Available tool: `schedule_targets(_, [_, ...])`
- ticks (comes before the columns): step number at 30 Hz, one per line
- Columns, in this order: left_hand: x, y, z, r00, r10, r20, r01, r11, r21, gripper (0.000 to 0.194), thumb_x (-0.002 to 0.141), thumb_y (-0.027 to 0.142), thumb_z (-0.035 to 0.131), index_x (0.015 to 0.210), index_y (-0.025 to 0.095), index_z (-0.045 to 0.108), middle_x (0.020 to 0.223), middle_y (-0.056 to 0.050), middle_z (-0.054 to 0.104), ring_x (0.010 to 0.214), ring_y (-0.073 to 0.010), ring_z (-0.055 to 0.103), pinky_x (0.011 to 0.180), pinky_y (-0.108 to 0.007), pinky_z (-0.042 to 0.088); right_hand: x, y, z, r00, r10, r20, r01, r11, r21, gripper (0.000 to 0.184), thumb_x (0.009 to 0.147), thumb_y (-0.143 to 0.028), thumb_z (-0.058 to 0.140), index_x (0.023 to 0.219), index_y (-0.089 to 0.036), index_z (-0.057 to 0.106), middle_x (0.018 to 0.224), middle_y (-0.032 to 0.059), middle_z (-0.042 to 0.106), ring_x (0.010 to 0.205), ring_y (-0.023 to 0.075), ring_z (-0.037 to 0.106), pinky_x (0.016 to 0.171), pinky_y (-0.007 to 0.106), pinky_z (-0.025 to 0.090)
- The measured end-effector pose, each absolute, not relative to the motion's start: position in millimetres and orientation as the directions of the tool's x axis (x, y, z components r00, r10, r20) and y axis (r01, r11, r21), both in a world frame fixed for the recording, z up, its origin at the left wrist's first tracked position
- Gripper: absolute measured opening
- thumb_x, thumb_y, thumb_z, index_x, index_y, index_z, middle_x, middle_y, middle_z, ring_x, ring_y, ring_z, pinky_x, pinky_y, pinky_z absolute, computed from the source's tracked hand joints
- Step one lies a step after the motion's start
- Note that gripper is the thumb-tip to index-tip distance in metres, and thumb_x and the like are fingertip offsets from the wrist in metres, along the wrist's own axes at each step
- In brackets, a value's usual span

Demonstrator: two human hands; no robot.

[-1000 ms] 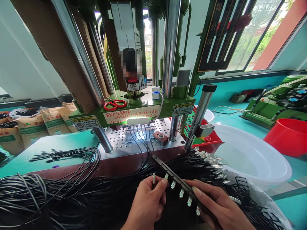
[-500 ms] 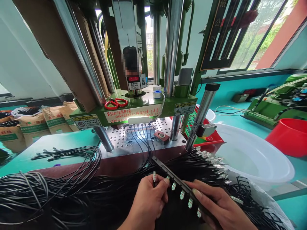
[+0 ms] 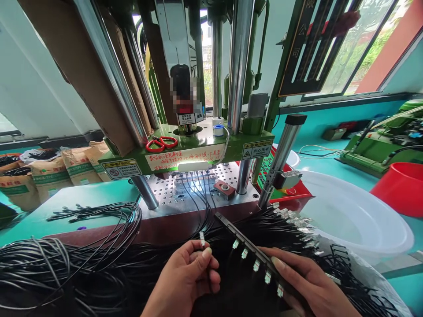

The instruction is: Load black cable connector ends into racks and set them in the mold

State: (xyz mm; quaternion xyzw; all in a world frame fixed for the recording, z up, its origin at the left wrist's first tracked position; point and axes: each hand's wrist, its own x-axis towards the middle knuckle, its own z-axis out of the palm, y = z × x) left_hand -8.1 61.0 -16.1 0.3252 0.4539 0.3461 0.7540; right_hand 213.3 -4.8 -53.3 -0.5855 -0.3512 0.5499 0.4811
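In the head view my left hand [image 3: 188, 275] pinches a small silvery cable connector [image 3: 202, 238] that sticks up above the fingertips. A little to its right, my right hand [image 3: 306, 277] grips the near end of a long dark bar [image 3: 243, 237]. The bar slants away up and left, and several metal connectors [image 3: 256, 265] stick out along its left side. The left hand is apart from the bar. Beneath both hands lies a mass of black cables [image 3: 122, 264], with many metal connector ends [image 3: 294, 222] piled on the right.
Ahead stands a green press [image 3: 194, 147], with cables running from the lit mould [image 3: 194, 182] on its perforated plate. Red scissors [image 3: 161, 143] lie on the press. A brown block [image 3: 224, 189] sits on the plate. White tub [image 3: 357, 211] and red bucket [image 3: 396, 189] stand right.
My left hand has moved left and slightly down, away from the bar, with a connector in its fingers. The right hand and the bar have shifted slightly right.
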Motion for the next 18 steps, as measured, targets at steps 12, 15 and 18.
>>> schedule_targets(12, [20, 71, -28, 0.320, 0.852, -0.415, 0.081, 0.412, 0.908, 0.029, 0.079, 0.042, 0.059, 0.071, 0.016, 0.053, 0.056, 0.005, 0.051, 0.033, -0.0015, 0.030, 0.034, -0.018, 0.017, 215, -5, -55, 0.147, 0.962, -0.231, -0.110, -0.216, -0.970, 0.044, 0.076, -0.054, 0.067, 0.108, -0.024, 0.073, 0.074, 0.0048, 0.066, 0.062, 0.0152, 0.058, 0.044, 0.018, 0.043])
schedule_targets(15, [19, 71, -28, 0.313, 0.849, -0.426, 0.098, 0.417, 0.904, 0.028, 0.079, 0.041, 0.059, 0.070, 0.016, 0.052, 0.055, 0.006, 0.050, 0.033, -0.0014, 0.030, 0.034, -0.019, 0.016, 214, -4, -51, 0.111, 0.972, -0.206, -0.063, -0.200, -0.978, 0.043, 0.078, -0.053, 0.064, 0.109, -0.024, 0.073, 0.087, 0.0066, 0.068, 0.071, 0.0178, 0.059, 0.053, 0.022, 0.048])
schedule_targets(18, [19, 71, -27, 0.306, 0.845, -0.438, 0.101, 0.428, 0.898, 0.028, 0.078, 0.041, 0.060, 0.069, 0.016, 0.051, 0.054, 0.006, 0.049, 0.032, -0.0015, 0.029, 0.034, -0.019, 0.015, 214, -3, -48, 0.100, 0.977, -0.187, -0.022, -0.186, -0.982, 0.040, 0.080, -0.053, 0.063, 0.108, -0.026, 0.073, 0.088, 0.0056, 0.068, 0.072, 0.0172, 0.059, 0.059, 0.022, 0.050])
